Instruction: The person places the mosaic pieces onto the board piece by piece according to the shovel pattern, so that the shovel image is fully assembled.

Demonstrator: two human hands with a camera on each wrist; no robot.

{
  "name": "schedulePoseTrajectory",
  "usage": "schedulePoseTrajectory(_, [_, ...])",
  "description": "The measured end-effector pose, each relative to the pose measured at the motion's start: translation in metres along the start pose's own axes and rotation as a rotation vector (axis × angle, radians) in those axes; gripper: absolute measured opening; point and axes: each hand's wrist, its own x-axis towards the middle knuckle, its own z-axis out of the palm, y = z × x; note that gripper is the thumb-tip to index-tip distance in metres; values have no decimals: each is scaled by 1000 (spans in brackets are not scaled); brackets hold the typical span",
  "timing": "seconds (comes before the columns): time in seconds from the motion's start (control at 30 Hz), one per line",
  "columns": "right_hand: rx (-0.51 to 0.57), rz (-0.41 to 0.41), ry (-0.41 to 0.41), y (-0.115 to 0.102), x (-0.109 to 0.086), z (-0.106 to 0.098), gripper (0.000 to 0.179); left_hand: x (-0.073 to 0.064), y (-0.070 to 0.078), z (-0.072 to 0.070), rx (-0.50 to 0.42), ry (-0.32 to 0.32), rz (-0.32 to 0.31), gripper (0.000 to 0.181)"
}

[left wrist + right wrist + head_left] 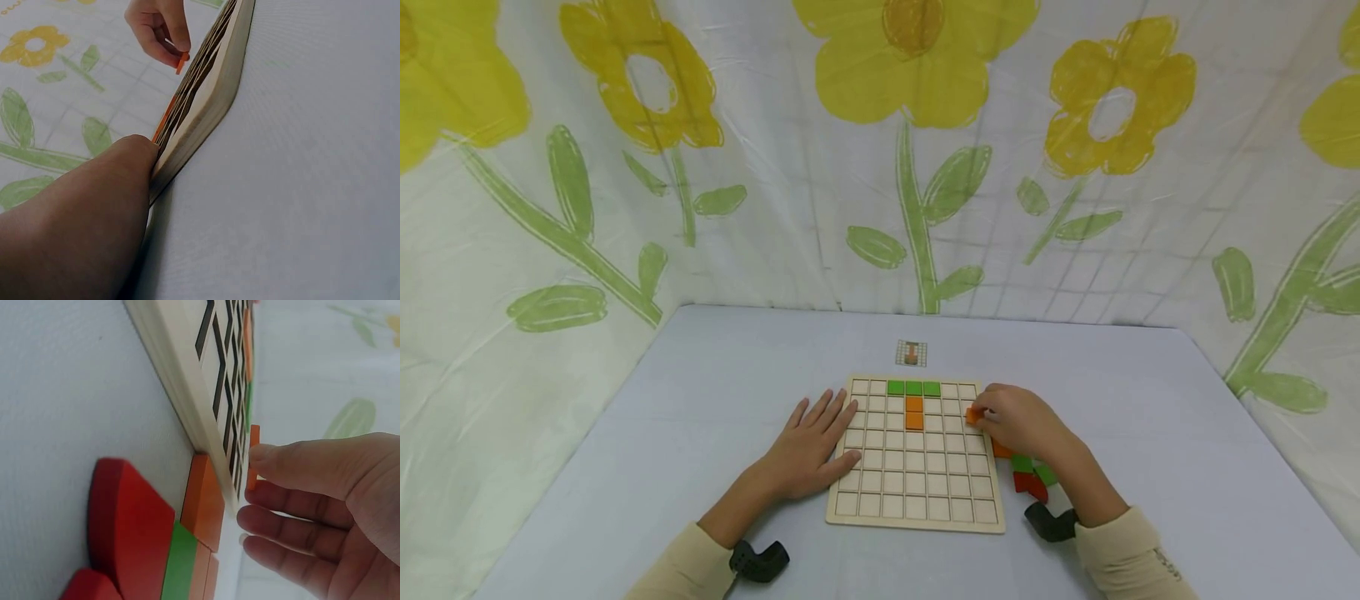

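Observation:
A wooden grid board (915, 526) lies on the table. Three green tiles (913, 388) fill cells of its far row, and two orange tiles (913, 421) run down from the middle one. My left hand (808, 454) rests with fingers spread, its fingertips and thumb on the board's left edge. Over the board's right side, my right hand (1018, 421) pinches a small orange tile (255, 432) between thumb and fingers. The right wrist view shows that tile standing on edge, above the board's surface.
Loose pieces lie against the board's right side, partly under my right forearm: orange (1002, 450), green (1022, 463) and red (137, 531). A small pattern card (912, 353) lies beyond the far edge. Behind the table hangs a flower-printed curtain (775, 208).

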Motion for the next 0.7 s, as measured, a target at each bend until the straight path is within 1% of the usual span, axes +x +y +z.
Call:
schedulePoseTrajectory(0.3, [8, -23, 0, -9, 0, 0, 14, 1, 0, 0, 16, -3, -4, 77])
schedulePoseTrajectory(0.53, [7, -54, 22, -11, 0, 4, 9, 1, -1, 1, 7, -1, -2, 77])
schedulePoseTrajectory(0.7, [0, -62, 24, -12, 1, 7, 11, 1, -1, 0, 4, -2, 0, 77])
